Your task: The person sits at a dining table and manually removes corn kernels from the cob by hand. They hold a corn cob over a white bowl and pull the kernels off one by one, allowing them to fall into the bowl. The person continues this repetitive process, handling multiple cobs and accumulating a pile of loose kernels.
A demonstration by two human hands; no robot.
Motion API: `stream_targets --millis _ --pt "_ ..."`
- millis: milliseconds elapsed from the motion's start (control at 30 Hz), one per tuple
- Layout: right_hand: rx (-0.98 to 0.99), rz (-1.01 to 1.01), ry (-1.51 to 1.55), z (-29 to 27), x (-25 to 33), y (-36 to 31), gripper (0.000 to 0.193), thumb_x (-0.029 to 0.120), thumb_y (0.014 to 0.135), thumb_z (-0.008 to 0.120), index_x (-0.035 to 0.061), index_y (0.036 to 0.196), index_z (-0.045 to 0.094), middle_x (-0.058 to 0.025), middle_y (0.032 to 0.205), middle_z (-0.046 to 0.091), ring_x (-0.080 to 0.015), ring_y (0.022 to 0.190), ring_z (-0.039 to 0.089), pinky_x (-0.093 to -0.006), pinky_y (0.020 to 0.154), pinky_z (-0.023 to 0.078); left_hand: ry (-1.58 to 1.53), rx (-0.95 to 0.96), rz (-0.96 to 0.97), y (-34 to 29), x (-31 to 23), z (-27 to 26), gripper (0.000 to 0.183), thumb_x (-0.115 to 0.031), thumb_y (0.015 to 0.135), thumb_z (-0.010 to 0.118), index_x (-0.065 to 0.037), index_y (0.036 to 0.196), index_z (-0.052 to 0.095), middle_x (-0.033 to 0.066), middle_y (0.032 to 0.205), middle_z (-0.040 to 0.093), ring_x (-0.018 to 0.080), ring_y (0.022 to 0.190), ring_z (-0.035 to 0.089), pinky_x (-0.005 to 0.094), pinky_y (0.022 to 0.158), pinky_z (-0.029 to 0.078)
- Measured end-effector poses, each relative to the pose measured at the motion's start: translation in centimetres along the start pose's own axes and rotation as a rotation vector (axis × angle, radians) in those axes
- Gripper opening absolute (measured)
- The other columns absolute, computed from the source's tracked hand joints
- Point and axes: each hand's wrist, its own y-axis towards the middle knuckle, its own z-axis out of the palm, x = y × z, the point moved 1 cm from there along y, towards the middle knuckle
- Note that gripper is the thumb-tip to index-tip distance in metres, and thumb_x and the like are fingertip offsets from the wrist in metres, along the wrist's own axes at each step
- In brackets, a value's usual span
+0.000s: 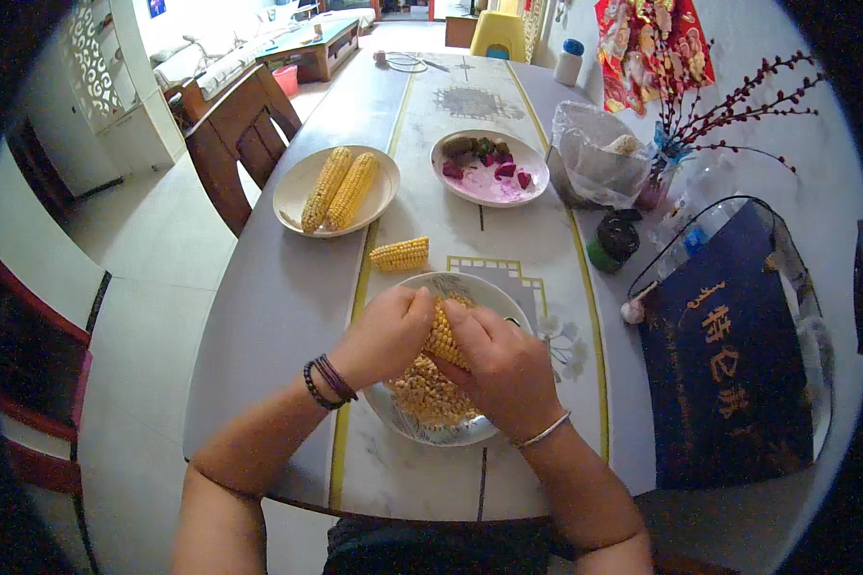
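Observation:
Both my hands hold a piece of corn cob (443,340) over a wide plate (408,426) of loose kernels (431,388). My left hand (388,335) is closed against the cob's left side, its thumb and fingers at the kernels. My right hand (503,359) wraps the cob from the right, thumb along its top. Part of the cob is hidden by my fingers. Just beyond the plate, a broken cob piece (400,255) lies on the table. Two whole corn cobs (340,190) rest side by side on a white plate (385,198) at the far left.
A plate (494,196) with dark red chunks stands at the back right. Along the right edge are a plastic-lined container (599,158), a dark green jar (612,241), a garlic bulb (633,310) and a large dark blue bag (724,355). A wooden chair (235,144) stands left of the table (268,383).

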Motion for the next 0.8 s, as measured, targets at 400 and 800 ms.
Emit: stream_targets --millis 400,800 --pt "0.179 0.229 0.707 -1.8 -1.5 0.0 0.052 0.024 0.088 0.07 0.0001 0.13 0.051 -0.0219 0.115 0.064 -0.0353 0.108 0.064 -0.0401 0.092 0.05 0.248 -0.299 0.602 -1.3 -1.9 1.6 0.028 -0.029 0.099 0.048 -0.002 0.091 0.051 0.0218 0.075 0.06 0.0423 0.073 0.06 0.0497 0.063 0.047" --pt "-0.059 0.007 0.367 -0.1 -0.3 0.2 0.034 0.022 0.102 0.044 -0.0022 0.122 0.057 -0.0256 0.098 0.066 -0.0423 0.087 0.066 -0.0461 0.077 0.054 -0.079 -0.253 0.398 -1.3 -0.6 2.1 0.03 -0.023 0.1 0.039 0.001 0.086 0.051 0.0252 0.074 0.057 0.0452 0.074 0.057 0.0485 0.067 0.045"
